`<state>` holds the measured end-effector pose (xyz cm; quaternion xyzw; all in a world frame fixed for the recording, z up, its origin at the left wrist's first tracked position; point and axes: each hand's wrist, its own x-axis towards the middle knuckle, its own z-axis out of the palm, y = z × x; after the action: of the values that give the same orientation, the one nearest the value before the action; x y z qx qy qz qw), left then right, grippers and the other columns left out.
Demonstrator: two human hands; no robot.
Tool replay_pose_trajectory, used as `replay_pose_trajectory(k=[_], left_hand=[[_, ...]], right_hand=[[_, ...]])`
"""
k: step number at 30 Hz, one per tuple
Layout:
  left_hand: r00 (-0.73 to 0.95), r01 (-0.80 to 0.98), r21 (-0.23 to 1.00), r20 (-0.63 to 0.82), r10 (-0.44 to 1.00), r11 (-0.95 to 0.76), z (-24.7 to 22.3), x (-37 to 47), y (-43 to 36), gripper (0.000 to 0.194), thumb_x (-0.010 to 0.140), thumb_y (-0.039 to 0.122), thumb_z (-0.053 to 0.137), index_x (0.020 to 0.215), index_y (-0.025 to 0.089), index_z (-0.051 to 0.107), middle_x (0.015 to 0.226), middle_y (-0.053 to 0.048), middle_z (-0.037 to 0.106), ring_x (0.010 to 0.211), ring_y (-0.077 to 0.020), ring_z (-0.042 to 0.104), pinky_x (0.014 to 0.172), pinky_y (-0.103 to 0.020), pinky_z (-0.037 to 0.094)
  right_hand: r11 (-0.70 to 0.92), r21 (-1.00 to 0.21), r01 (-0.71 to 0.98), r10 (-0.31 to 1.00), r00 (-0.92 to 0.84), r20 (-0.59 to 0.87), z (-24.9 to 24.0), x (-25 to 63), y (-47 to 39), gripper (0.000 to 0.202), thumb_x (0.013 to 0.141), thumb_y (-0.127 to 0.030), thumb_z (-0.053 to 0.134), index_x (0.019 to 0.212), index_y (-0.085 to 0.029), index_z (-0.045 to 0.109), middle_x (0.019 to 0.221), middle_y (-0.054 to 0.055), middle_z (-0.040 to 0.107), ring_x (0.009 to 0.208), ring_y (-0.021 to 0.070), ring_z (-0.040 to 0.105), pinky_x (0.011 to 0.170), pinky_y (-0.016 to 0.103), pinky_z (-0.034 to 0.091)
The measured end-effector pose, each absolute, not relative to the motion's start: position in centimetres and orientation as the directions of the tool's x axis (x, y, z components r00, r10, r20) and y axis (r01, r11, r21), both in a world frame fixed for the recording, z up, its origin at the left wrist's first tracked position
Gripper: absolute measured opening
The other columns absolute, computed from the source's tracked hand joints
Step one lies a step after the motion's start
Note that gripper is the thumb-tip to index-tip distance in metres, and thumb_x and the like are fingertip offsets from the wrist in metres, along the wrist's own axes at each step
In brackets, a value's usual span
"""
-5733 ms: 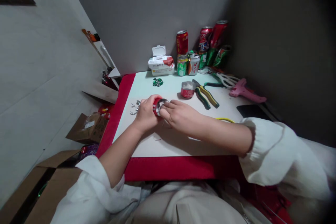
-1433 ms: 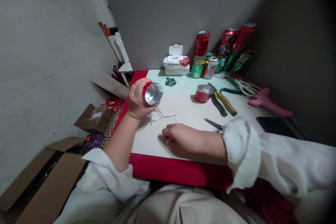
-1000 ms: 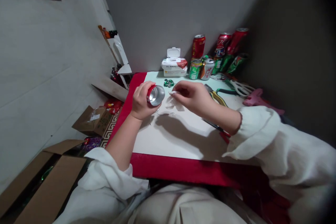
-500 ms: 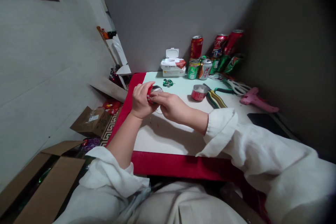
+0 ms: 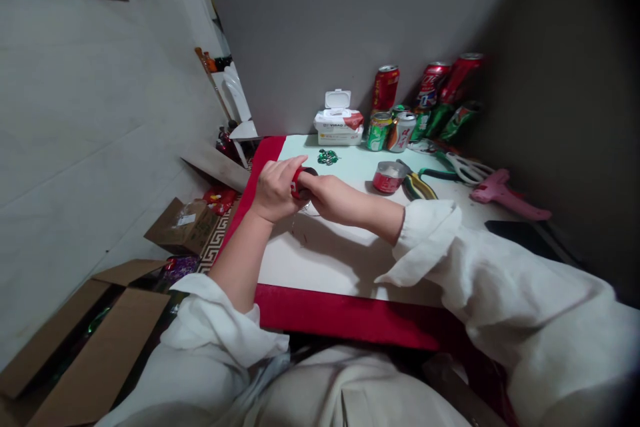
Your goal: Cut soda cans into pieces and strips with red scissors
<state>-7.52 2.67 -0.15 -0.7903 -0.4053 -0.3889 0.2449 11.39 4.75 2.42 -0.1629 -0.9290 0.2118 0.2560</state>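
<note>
My left hand (image 5: pixel 274 192) is wrapped round a red cut can piece (image 5: pixel 297 181), holding it tilted above the white board. Its dark open end faces my right hand (image 5: pixel 332 197). The right fingers are closed at that opening and partly hidden by the can piece and the hand itself. Below my hands a clear, shiny thing (image 5: pixel 311 209) is mostly covered, and I cannot make out what it is. Green pull tabs or similar small green pieces (image 5: pixel 328 157) lie in a little pile beyond. To the right stands a cut can bottom (image 5: pixel 388 181) with a red side.
Several drink cans (image 5: pixel 400 132) stand at the back beside a wipes pack (image 5: pixel 339 127) with its lid up. Pliers (image 5: pixel 419 185), a pink glue gun (image 5: pixel 507 195) and a dark flat object (image 5: pixel 520 237) lie right. Cardboard boxes (image 5: pixel 125 327) are on the floor left.
The view has shifted slightly, so the scene sits further right. My right fingers, stretched across the can piece's opening before, are now bent in at its rim. My left hand keeps its hold.
</note>
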Motion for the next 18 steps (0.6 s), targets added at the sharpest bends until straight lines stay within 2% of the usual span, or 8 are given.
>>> replay_pose_trajectory(k=[3,6,10,13,16,18], left_hand=[[0.388,0.838,-0.082,0.785,0.483,-0.54,-0.3,-7.3,2.7,0.065,0.079,0.041,0.063,0.136,0.013,0.053,0.113,-0.018,0.075,0.099,-0.0318,0.073,0.083,-0.041,0.047],[0.429,0.813,-0.119,0.784,0.448,-0.57,-0.3,-7.1,2.7,0.066,0.083,0.045,0.063,0.139,0.012,0.05,0.114,-0.019,0.075,0.1,-0.031,0.074,0.081,-0.04,0.048],[0.414,0.818,-0.154,0.827,0.381,-0.554,0.0,-7.7,2.8,0.065,0.088,0.046,0.061,0.142,0.013,0.047,0.125,-0.021,0.071,0.113,-0.0318,0.07,0.087,-0.041,0.051],[0.348,0.851,-0.144,0.875,0.337,-0.505,0.2,-8.4,2.9,0.066,0.087,0.045,0.064,0.142,0.014,0.046,0.126,-0.021,0.069,0.116,-0.032,0.068,0.092,-0.043,0.053],[0.328,0.854,-0.135,0.889,0.319,-0.502,0.2,-8.6,3.0,0.066,0.085,0.04,0.067,0.143,0.016,0.046,0.126,-0.02,0.069,0.118,-0.0317,0.067,0.095,-0.044,0.054],[0.319,0.858,-0.118,0.885,0.34,-0.5,0.1,-8.5,2.9,0.065,0.086,0.04,0.066,0.143,0.017,0.045,0.127,-0.02,0.069,0.119,-0.0317,0.067,0.096,-0.045,0.053]], right_hand=[[0.874,-0.45,0.185,0.388,-0.822,0.416,2.4,11.7,4.8,0.027,0.076,-0.001,0.043,0.095,-0.019,0.05,0.086,0.005,0.064,0.07,0.0152,0.051,0.067,0.026,0.04],[0.895,-0.429,0.121,0.33,-0.827,0.455,2.6,12.4,4.8,0.03,0.074,0.002,0.043,0.096,-0.017,0.052,0.088,0.007,0.065,0.073,0.016,0.054,0.07,0.027,0.042],[0.93,-0.365,0.039,0.268,-0.752,0.602,2.4,13.6,5.2,0.03,0.08,0.001,0.042,0.098,-0.017,0.058,0.095,0.009,0.067,0.084,0.0179,0.057,0.079,0.03,0.045],[0.907,-0.389,0.164,0.396,-0.648,0.651,1.2,14.6,6.3,0.034,0.08,0.001,0.042,0.102,-0.017,0.061,0.099,0.009,0.068,0.09,0.0192,0.059,0.083,0.032,0.046],[0.85,-0.454,0.268,0.51,-0.636,0.579,0.1,15.4,7.4,0.03,0.075,0.0,0.046,0.093,-0.017,0.064,0.087,0.007,0.069,0.079,0.0189,0.06,0.075,0.031,0.046],[0.825,-0.481,0.295,0.552,-0.598,0.58,0.2,15.6,7.6,0.027,0.075,-0.001,0.047,0.089,-0.016,0.064,0.086,0.008,0.069,0.078,0.0189,0.061,0.073,0.03,0.047]])
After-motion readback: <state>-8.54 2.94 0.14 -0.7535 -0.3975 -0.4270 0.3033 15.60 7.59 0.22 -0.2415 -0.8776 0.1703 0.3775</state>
